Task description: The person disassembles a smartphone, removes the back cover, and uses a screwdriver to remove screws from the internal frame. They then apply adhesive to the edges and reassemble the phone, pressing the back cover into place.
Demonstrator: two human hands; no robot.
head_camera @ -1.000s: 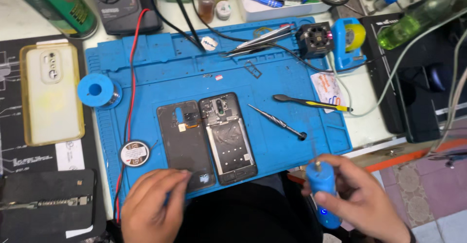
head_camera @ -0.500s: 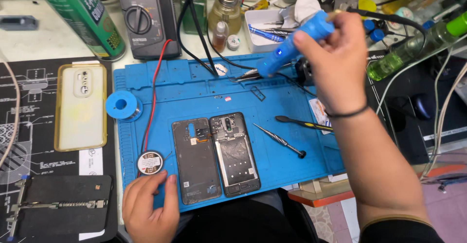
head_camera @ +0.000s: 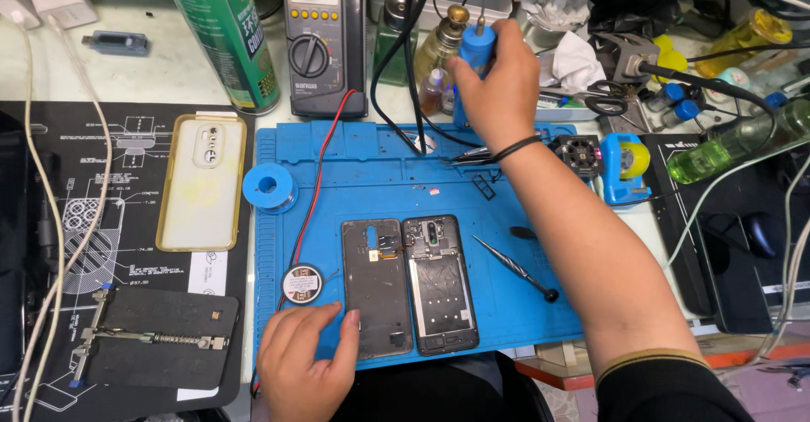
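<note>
R hand [head_camera: 499,84] is up at the top centre of the frame, fingers wrapped tight round a blue-handled tool [head_camera: 474,51]. Tool's long axis runs approx vertical in the picture, thin metal tip pointing toward the top edge, handle mostly hidden in the fist. R forearm comes in from the lower right corner and stretches diagonally up across the blue mat [head_camera: 371,169], black band on the wrist, back of hand facing the camera. Tool sits just past the mat's far edge, next to a small amber bottle [head_camera: 440,46] and right of the multimeter [head_camera: 319,42].

L hand [head_camera: 305,359] is at bottom centre, palm down on the mat's near edge, fingers loosely spread, holding nothing; thumb tip touches the lower left corner of the opened phone back [head_camera: 377,287]. Phone frame [head_camera: 439,283] lies just beside it on the right, both w/ long axes running top to bottom. Small round tin [head_camera: 301,284] just above the L hand. Black screwdriver [head_camera: 515,267] lies diagonally, mid-right on the mat. Blue solder spool [head_camera: 269,187] at the mat's left edge; clear phone case [head_camera: 202,181] further left.
</note>
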